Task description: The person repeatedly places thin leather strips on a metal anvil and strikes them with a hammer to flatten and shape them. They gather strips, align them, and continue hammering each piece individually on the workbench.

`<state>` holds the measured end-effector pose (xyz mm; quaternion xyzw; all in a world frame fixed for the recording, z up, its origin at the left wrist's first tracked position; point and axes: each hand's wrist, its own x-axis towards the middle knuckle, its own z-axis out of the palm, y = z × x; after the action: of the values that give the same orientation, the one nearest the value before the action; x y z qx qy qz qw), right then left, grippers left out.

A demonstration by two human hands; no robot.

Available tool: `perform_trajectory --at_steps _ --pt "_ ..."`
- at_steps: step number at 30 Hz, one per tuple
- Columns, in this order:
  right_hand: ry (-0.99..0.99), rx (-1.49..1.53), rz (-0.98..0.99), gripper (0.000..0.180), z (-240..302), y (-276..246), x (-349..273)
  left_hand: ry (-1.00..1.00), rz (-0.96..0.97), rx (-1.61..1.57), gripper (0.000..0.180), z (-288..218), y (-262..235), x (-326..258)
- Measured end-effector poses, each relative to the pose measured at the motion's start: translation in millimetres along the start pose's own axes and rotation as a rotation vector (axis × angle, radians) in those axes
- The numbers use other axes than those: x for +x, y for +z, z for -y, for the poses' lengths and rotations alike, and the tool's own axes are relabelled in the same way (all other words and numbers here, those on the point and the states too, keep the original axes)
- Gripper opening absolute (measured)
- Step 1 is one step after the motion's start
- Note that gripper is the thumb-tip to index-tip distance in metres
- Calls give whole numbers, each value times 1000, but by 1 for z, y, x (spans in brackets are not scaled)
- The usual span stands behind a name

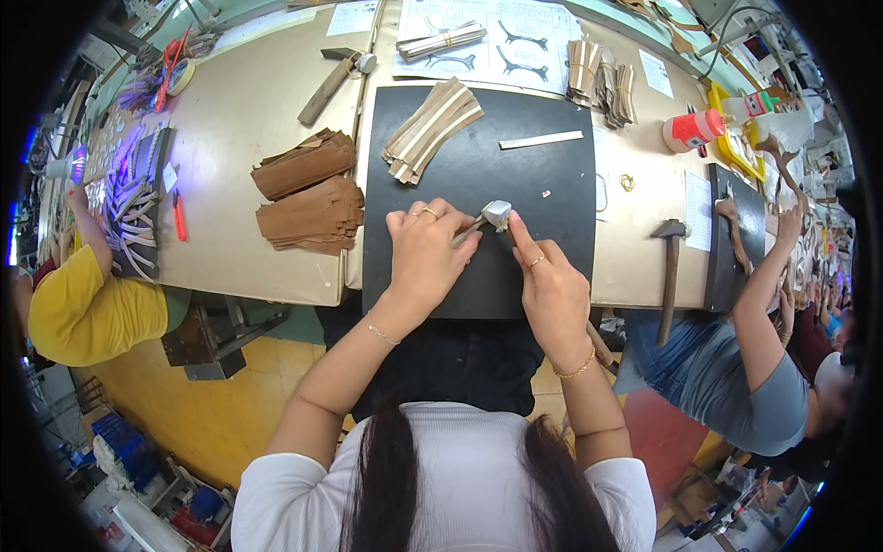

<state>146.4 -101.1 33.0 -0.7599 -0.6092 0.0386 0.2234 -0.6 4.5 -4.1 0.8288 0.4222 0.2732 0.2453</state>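
Note:
My right hand (558,290) is closed around a hammer, its index finger stretched along toward the pale metal head (498,213). The lower end of the wooden handle (602,350) shows below my wrist. My left hand (428,248) pinches a narrow brownish strip (467,232), whose far end meets the hammer head; my fingers hide most of it. Both hands are over a black work board (552,175). Beyond them on the board lie a fanned stack of brown and cream strips (432,131) and a single white strip (541,140).
Brown leather stacks (311,213) and another hammer (333,87) lie to the left. On the right are a hammer (670,276), a red-and-white bottle (693,131) and bundled strips (584,72). A paper pattern sheet (552,28) lies behind the board. People work on both sides.

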Motion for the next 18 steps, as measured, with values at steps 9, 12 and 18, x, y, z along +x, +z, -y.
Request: perform_trajectory --at_steps 9,12,18 --pt "11 217 -171 48 5 -10 3 -117 75 -11 7 -5 -1 4" --pt "-62 135 -103 52 10 -10 2 -117 86 20 7 -5 -2 6" --pt "-19 176 -116 51 6 -10 3 -115 92 22 7 -5 -1 6"
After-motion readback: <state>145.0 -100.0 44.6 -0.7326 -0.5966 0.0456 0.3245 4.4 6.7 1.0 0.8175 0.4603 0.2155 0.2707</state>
